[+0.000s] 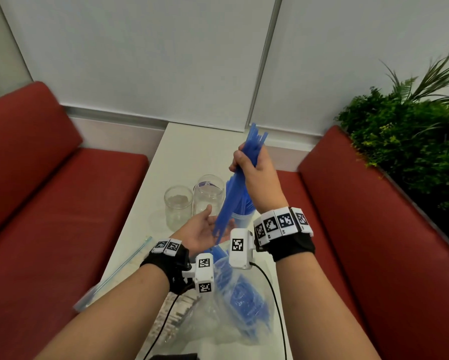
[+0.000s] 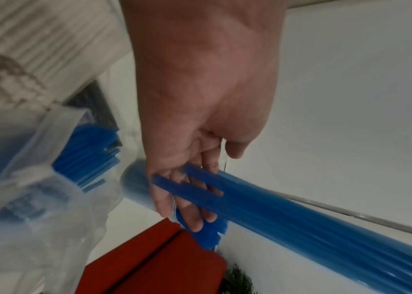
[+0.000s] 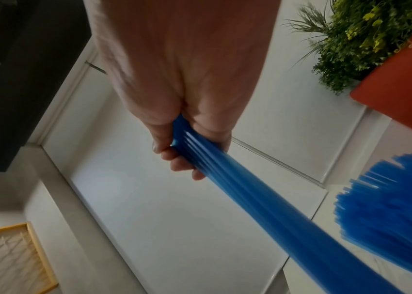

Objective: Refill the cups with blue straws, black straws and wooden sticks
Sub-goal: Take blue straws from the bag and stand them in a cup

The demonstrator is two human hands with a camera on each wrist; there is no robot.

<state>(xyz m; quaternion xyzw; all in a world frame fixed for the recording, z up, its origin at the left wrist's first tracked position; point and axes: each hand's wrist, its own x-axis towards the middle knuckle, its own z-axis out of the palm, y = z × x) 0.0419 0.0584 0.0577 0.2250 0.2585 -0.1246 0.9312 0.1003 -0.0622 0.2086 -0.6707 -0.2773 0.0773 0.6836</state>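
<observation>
Right hand fisted round a bundle of blue straws, held above the counter; left hand spread flat under their lower ends. I judge them light, slick and prone to splay: grip mid-length. Two empty jars and a straw-filled cup crowd close; straw bag lies nearer.
</observation>
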